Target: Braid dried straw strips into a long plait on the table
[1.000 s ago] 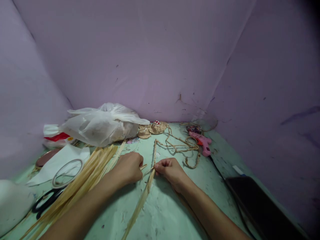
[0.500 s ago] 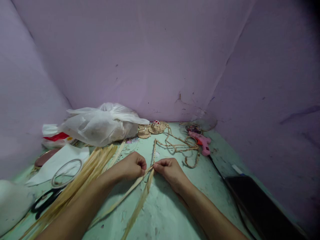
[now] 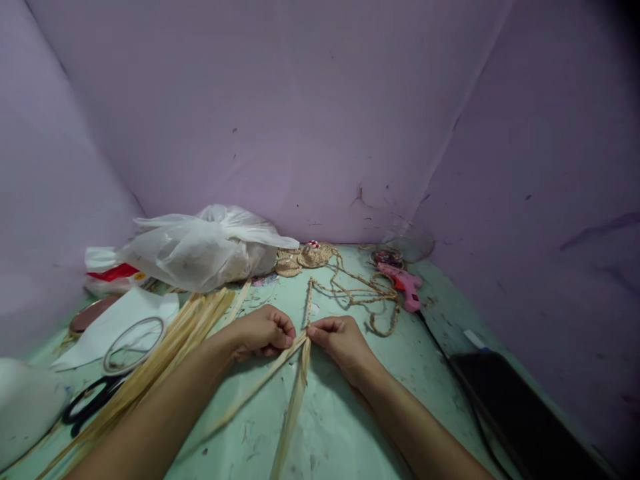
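Braid of thin tan straw (image 3: 309, 307): near the middle of the frame, upright in the picture, lying on the pale green tabletop (image 3: 345, 433); its far end bends into loose loops right of centre.
Right hand (image 3: 337, 343): just right of centre, thumb and forefinger pinching the braid's lower end.
Left hand (image 3: 267, 331): just left of centre, fingers curled in, the tips gripping a flat cream straw strand (image 3: 240, 402) close to the braid; the strand trails to the lower left.
Wider pale straw strand (image 3: 291, 417): runs from the pinched end to the bottom edge, between the forearms.
Thick bundle of yellow straw (image 3: 193, 327): slanting across the lower left, beside black-handled scissors (image 3: 93, 403).
Knotted white plastic bag (image 3: 210, 250): left of centre, against the purple wall (image 3: 300, 127), with round woven straw pieces (image 3: 315, 257) beside it.
Pink glue gun (image 3: 409, 287): right of centre, its black cord (image 3: 440, 343) running toward the lower right.
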`<state>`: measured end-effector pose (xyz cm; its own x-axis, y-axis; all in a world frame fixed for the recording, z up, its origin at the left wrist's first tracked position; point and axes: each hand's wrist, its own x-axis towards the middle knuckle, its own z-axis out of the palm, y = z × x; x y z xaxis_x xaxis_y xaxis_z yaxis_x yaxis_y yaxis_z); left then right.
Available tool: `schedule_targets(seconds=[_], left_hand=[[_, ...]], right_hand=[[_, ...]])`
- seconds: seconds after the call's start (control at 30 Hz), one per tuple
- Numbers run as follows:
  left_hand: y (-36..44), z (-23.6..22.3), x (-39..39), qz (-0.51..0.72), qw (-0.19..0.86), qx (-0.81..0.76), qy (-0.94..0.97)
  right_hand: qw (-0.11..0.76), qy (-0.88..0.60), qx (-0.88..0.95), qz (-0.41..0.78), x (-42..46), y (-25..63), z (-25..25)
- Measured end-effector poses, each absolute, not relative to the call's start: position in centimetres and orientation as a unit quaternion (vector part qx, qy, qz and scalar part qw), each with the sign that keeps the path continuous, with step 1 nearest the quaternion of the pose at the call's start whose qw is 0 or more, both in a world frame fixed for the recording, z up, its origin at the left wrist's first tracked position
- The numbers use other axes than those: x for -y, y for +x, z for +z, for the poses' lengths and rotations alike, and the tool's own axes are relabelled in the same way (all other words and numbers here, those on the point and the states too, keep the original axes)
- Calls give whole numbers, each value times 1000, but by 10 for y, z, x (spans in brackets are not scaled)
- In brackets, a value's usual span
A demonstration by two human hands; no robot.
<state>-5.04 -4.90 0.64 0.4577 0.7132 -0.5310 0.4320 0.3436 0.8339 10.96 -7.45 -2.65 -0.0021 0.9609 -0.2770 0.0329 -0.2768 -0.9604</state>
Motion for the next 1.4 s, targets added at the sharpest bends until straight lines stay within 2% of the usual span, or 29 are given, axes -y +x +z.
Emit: schedule_targets(seconds=[0.57, 0.87, 1.03, 1.13, 1.4], left_hand=[[-35, 7, 49, 99, 717, -513, 461], [-26, 6, 44, 98, 670, -598, 429], [-25, 4, 47, 98, 705, -569, 411], [-22, 7, 51, 126, 675, -571, 450], [-14, 11, 59, 177, 512, -643, 541]], right_hand=[[428, -548, 465, 547, 74, 109, -32], [417, -554, 473, 544, 74, 109, -35], [414, -545, 463, 564, 74, 110, -33], [407, -543, 458, 574, 75, 109, -27], [403, -545, 426, 599, 78, 110, -15]])
